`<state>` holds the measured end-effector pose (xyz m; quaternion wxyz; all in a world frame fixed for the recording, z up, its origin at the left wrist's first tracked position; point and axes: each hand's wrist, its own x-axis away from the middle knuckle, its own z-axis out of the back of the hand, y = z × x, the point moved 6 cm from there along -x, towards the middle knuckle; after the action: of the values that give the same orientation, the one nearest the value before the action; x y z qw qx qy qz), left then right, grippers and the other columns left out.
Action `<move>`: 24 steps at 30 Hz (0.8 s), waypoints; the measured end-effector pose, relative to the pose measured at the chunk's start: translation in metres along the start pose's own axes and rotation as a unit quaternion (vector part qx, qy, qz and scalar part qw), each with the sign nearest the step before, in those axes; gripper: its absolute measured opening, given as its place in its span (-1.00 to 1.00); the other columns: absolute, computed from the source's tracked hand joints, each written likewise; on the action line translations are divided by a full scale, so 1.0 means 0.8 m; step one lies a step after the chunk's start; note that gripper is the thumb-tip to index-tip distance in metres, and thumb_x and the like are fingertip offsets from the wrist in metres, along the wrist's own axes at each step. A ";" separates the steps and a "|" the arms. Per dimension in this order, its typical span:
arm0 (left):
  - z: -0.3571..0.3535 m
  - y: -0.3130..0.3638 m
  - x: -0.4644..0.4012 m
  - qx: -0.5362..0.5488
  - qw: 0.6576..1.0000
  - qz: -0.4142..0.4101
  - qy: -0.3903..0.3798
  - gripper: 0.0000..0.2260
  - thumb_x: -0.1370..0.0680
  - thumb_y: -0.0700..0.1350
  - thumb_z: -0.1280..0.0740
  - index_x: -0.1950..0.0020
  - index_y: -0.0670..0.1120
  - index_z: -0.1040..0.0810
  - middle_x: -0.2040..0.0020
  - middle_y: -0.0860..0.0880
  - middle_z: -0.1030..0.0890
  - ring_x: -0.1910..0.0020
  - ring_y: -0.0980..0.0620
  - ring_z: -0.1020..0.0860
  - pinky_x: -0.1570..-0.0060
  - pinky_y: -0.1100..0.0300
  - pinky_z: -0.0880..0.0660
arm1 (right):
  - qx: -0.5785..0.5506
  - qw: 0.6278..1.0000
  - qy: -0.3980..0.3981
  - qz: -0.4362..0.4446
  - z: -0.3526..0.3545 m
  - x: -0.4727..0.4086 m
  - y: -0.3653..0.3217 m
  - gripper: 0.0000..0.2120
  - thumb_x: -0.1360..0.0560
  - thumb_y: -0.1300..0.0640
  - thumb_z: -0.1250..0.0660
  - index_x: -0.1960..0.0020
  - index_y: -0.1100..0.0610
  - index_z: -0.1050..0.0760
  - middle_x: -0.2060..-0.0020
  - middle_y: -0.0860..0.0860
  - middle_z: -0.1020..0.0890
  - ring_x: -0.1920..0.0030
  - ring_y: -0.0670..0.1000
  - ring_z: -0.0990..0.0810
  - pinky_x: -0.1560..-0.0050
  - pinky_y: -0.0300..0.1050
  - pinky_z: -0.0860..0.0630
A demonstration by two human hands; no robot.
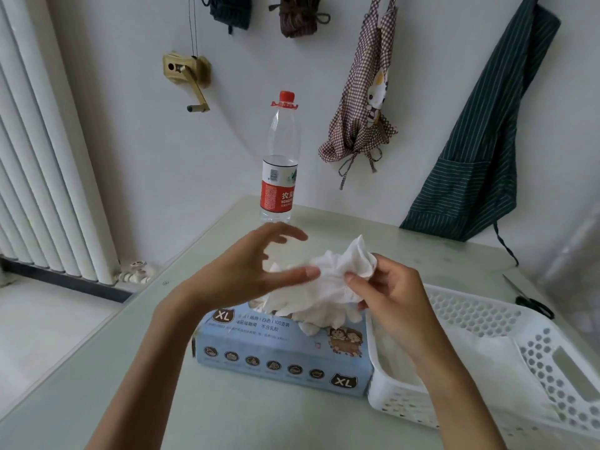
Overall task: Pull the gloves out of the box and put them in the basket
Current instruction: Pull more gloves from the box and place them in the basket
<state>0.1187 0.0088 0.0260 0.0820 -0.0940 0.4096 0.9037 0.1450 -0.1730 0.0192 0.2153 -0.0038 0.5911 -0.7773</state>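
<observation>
A light blue glove box (282, 355) marked XL lies on the table, with white gloves bunched out of its top opening. My right hand (394, 297) pinches a crumpled white glove (334, 277) above the box. My left hand (250, 271) hovers beside that glove with fingers spread and relaxed, the thumb tip touching the glove's left edge. A white perforated basket (480, 323) stands directly right of the box; something white lies inside it, partly hidden by my right forearm.
A clear water bottle (281, 164) with a red cap stands behind the box near the wall. Black scissors (529, 298) lie beyond the basket at the right. Aprons hang on the wall, and a radiator runs along the left.
</observation>
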 end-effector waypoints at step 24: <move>-0.067 0.063 0.002 -0.022 0.996 -0.087 -0.001 -0.54 -0.31 0.33 -0.35 -0.11 0.15 -0.42 -0.04 0.29 -0.55 -0.04 0.35 -0.51 -0.06 0.32 -0.49 | -0.105 0.979 0.167 0.057 0.063 0.006 -0.022 -0.76 -0.38 0.06 -0.46 0.20 0.26 -0.57 0.39 0.08 -0.63 0.37 -0.08 -0.60 0.39 -0.28 -0.50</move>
<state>0.1116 -0.0642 0.0275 0.1583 -0.1296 0.3794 0.9023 0.1478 -0.2170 0.0496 0.1557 0.1369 0.6961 -0.6873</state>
